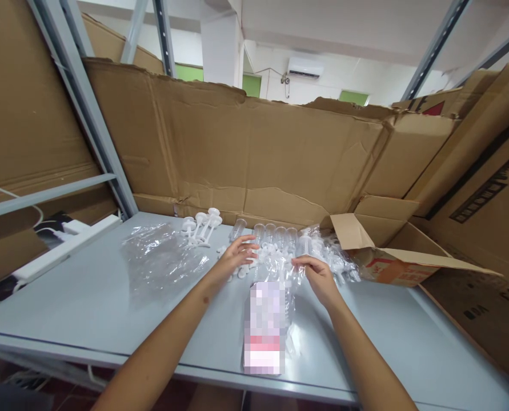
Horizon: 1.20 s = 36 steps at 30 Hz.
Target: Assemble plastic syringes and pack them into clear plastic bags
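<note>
Plastic bag (276, 269), clear and crinkled

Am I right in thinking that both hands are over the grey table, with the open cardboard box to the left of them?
Not quite: the head view shows the open cardboard box to the right of both the left hand and the right hand, which are indeed over the grey table.

Tubes (270, 235) on the table (87, 302), before cardboard (254, 154)
Plungers (213, 219) left of them, box (397, 269) right (plastic bag (162, 260) beside plungers).
</note>
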{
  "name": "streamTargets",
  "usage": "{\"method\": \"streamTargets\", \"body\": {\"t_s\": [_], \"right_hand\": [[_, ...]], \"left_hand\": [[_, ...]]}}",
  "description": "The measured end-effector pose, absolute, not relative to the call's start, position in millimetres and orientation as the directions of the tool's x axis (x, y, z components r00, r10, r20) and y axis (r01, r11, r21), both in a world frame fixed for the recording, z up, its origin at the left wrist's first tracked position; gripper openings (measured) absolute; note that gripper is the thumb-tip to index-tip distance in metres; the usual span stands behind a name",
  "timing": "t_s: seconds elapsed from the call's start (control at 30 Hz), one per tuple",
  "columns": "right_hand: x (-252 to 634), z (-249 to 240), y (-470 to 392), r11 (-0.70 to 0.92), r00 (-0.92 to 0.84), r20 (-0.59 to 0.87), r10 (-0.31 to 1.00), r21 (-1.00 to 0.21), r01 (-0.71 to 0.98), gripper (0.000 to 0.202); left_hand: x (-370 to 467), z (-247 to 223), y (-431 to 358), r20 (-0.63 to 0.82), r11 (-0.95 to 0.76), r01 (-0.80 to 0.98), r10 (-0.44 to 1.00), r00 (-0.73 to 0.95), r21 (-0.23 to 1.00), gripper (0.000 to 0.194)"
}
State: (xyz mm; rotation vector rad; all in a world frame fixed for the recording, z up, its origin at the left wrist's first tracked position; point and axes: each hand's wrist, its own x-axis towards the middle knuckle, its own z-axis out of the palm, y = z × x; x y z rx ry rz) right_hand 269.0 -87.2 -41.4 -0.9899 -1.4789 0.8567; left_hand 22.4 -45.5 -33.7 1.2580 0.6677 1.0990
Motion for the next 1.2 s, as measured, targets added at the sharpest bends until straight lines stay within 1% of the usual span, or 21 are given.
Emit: {"method": "streamTargets", "body": {"t_s": [0.03, 0.1, 0.13, 0.2, 0.3, 0.4, 0.5, 0.57, 0.63, 0.7, 0.73, 0.83, 0.97, 1.1, 1.2], "right_hand": [[268.5, -41.2, -87.5, 0.389, -0.047, 0.387, 0.921, -0.91, 0.14, 0.024], [267.1, -40.9, -88.2, 0.384, -0.045, 0.382, 0.923, -0.911, 0.152, 0.026], [266.3, -40.8, -88.6, 0.373, -0.04, 0.371, 0.928, -0.917, 0.143, 0.025], [264.8, -40.8, -88.9, 0.339, -0.025, 0.338, 0.941, -0.935, 0.106, 0.023], [263.4, -41.3, -88.7, 0.289, -0.006, 0.289, 0.957, -0.955, 0.069, 0.021], [263.3, -41.3, -88.3, 0.299, -0.023, 0.298, 0.954, -0.95, 0.085, 0.021], [262.7, -39.3, -89.2, 0.247, -0.017, 0.247, 0.969, -0.966, 0.077, 0.022], [261.5, -36.6, -90.6, 0.186, -0.004, 0.186, 0.983, -0.983, -0.005, 0.023], [259.8, -33.6, -92.3, 0.127, -0.031, 0.132, 0.991, -0.983, -0.131, 0.027], [257.7, -31.8, -94.0, 0.037, -0.106, 0.062, 0.992, -0.974, -0.222, 0.037], [256.6, -31.6, -94.9, -0.015, -0.148, 0.021, 0.989, -0.971, -0.237, 0.043], [252.7, -33.4, -97.7, -0.122, -0.242, -0.074, 0.967, -0.974, -0.189, 0.054], [247.2, -36.5, -101.0, -0.151, -0.253, -0.128, 0.959, -0.986, -0.074, 0.048], [243.0, -35.9, -102.2, -0.103, -0.206, -0.085, 0.975, -0.991, -0.079, 0.035], [240.7, -34.5, -102.5, -0.078, -0.182, -0.059, 0.982, -0.992, -0.101, 0.032]], "left_hand": [[24.0, -33.2, -48.4, 0.085, 0.051, -0.283, 0.89, 0.448, 0.958, 0.046], [28.1, -32.7, -55.3, -0.034, 0.225, -0.26, 0.813, 0.581, 0.939, 0.057], [30.4, -32.9, -58.7, -0.068, 0.272, -0.243, 0.783, 0.618, 0.931, 0.06], [34.6, -34.1, -64.7, -0.105, 0.303, -0.201, 0.754, 0.649, 0.932, 0.062], [38.9, -35.5, -70.3, -0.114, 0.286, -0.157, 0.74, 0.663, 0.945, 0.059], [40.6, -33.9, -73.2, -0.115, 0.268, -0.133, 0.739, 0.664, 0.954, 0.052], [41.4, -30.7, -75.9, -0.082, 0.224, -0.137, 0.752, 0.654, 0.965, 0.047], [42.3, -29.6, -77.3, -0.039, 0.186, -0.158, 0.757, 0.653, 0.97, 0.044], [43.4, -30.1, -77.3, -0.008, 0.163, -0.179, 0.762, 0.648, 0.97, 0.044], [44.2, -31.6, -75.7, 0.003, 0.158, -0.198, 0.776, 0.631, 0.967, 0.046], [44.3, -32.3, -74.6, 0.003, 0.159, -0.207, 0.787, 0.617, 0.965, 0.048], [43.6, -32.3, -71.7, -0.004, 0.159, -0.226, 0.826, 0.564, 0.961, 0.051], [43.2, -28.6, -72.8, -0.009, 0.153, -0.237, 0.857, 0.516, 0.959, 0.051], [46.7, -32.1, -74.1, -0.009, 0.149, -0.254, 0.877, 0.48, 0.956, 0.058], [49.4, -40.0, -71.5, -0.029, 0.132, -0.198, 0.892, 0.451, 0.971, 0.057]]}}
